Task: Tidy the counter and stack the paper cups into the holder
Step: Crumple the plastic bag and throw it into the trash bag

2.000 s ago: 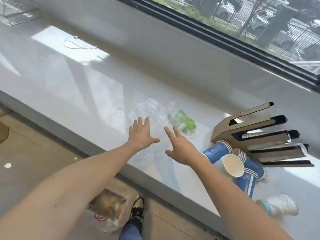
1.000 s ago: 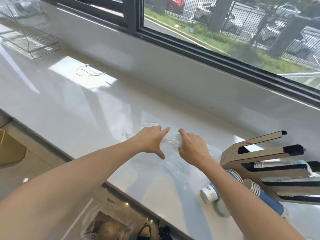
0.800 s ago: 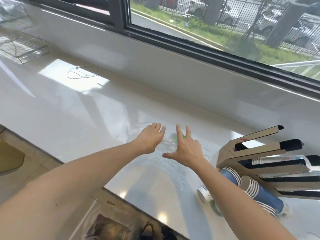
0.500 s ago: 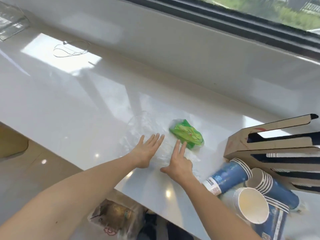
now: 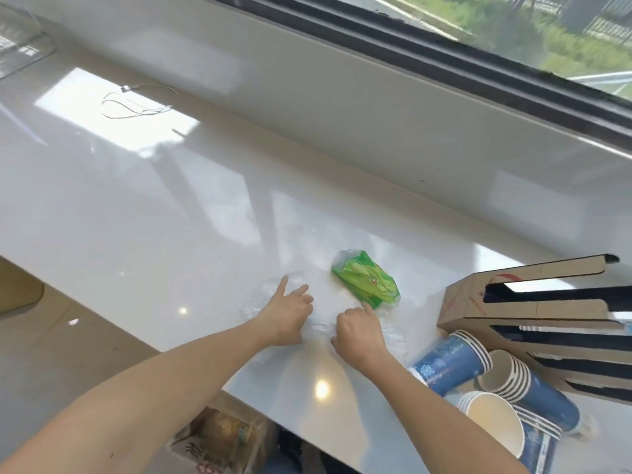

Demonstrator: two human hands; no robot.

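Observation:
A crumpled clear plastic bag (image 5: 319, 325) lies flat on the white counter (image 5: 143, 234). My left hand (image 5: 285, 316) presses on its left part with fingers spread. My right hand (image 5: 357, 331) rests on its right part, fingers curled and the index finger pointing at a green wrapper (image 5: 366, 283) just beyond. Blue paper cups (image 5: 448, 364) lie on their sides in nested stacks at the right, one (image 5: 492, 424) with its white mouth toward me. Behind them lies the cardboard cup holder (image 5: 533, 313), on its side, with dark slots.
A thin wire (image 5: 133, 106) lies at the far left of the counter in a sunlit patch. A clear acrylic rack (image 5: 20, 46) stands in the far left corner. Below the counter edge sits a plastic bag of items (image 5: 219, 439) on the floor. The window wall runs along the back.
The hands slid nearer and to the right over the clear bag. My right fingers curled, leaving the index finger out. The camera tilted, so the green wrapper and cups show more fully.

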